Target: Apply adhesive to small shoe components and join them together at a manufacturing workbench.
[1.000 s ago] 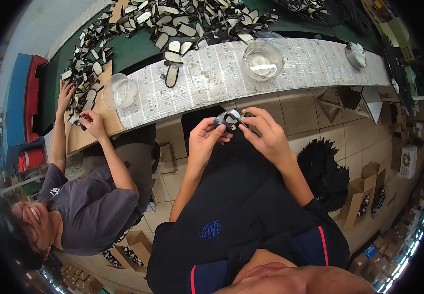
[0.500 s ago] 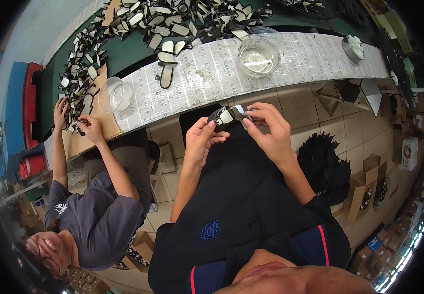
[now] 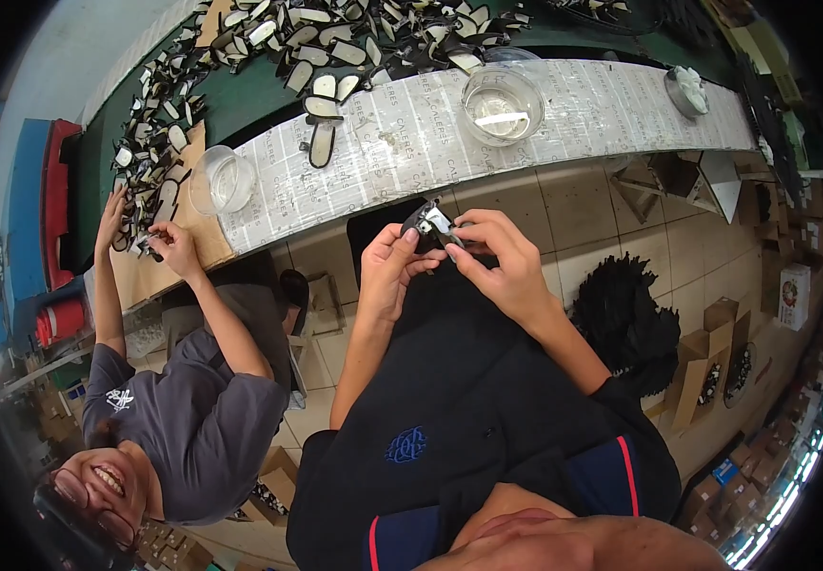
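Note:
A small black piece with a cream-white face (image 3: 433,221), probably a shoe part, is held in front of my chest, just off the table's near edge. My left hand (image 3: 395,268) pinches its left side between thumb and fingers. At its right side, my right hand (image 3: 505,255) has thumb and fingertips closed on a dark edge of the same piece. Exactly how the fingertips grip it is partly hidden. On the table beyond lies a similar black-edged cream piece (image 3: 321,147), and a large heap of such pieces (image 3: 335,48) spreads behind it.
A clear round bowl (image 3: 502,105) with a white strip stands on the paper-covered table edge (image 3: 373,171). A second clear bowl (image 3: 223,181) and a white-filled cup (image 3: 685,92) flank it. At left, a co-worker (image 3: 183,419) handles pieces. Black fringed material (image 3: 625,324) lies at right.
My right hand has moved left, closer to my left hand, and the held piece has been folded or turned between them. The co-worker's head and left hand have shifted slightly.

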Motion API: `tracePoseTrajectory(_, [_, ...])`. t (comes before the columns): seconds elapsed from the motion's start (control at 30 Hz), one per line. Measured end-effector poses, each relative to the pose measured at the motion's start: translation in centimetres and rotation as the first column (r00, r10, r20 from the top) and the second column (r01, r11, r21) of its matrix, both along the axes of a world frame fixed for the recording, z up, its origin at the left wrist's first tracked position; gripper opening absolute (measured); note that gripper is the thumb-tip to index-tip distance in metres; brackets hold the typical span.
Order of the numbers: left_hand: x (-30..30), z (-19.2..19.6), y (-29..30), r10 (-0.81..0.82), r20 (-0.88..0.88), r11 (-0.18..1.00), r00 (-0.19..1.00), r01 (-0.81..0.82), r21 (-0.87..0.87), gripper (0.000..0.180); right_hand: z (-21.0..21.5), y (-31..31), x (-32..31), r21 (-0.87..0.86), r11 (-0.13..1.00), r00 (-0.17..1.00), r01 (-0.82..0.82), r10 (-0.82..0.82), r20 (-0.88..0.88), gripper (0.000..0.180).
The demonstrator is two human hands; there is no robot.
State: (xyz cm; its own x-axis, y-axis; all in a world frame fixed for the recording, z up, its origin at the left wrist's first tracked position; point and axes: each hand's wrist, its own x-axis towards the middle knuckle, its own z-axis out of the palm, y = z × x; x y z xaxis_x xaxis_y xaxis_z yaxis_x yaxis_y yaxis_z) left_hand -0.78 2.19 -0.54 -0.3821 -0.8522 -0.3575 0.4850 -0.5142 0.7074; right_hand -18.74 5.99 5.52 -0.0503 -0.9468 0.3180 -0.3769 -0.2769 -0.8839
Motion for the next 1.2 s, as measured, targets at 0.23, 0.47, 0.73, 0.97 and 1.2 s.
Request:
tracePoseTrajectory(0.23, [0.1,0.2,0.0,0.023,0.018,1.0,1.0,-0.023,0.005,0.02,-0.8,-0.2,-0.9,-0.084,0.994,0.985,0.065,-0.077,-0.155,0.021])
tracePoseTrajectory(0.47, [0.3,0.1,0.0,0.026,-0.006,0.999,1.0,-0.026,0.028,0.019,-0.2,-0.4,-2.0,-0.095,0.981,0.977,0.168,-0.178,-0.119,0.021])
tracePoseTrajectory(0.73, [-0.2,0.5,0.3,-0.027,0.099,0.996,0.995,0.036,-0.086,0.015,0.6,-0.4,-2.4,-0.081,0.996,0.992,0.038,-0.047,-0.115,0.022])
tracePoseTrajectory(0.97, [-0.6,0.8,0.3,-0.038,0.149,0.988,0.988,0.059,-0.141,0.015,0.6,-0.6,-1.9,-0.032,0.999,0.973,-0.033,0.025,-0.228,0.021])
tracePoseTrajectory(1.2, [-0.5,0.3,0.6,-0.045,0.19,0.987,0.981,0.073,-0.144,0.015,0.3,-0.5,-2.6,-0.091,0.986,0.932,0.139,-0.161,-0.326,0.02])
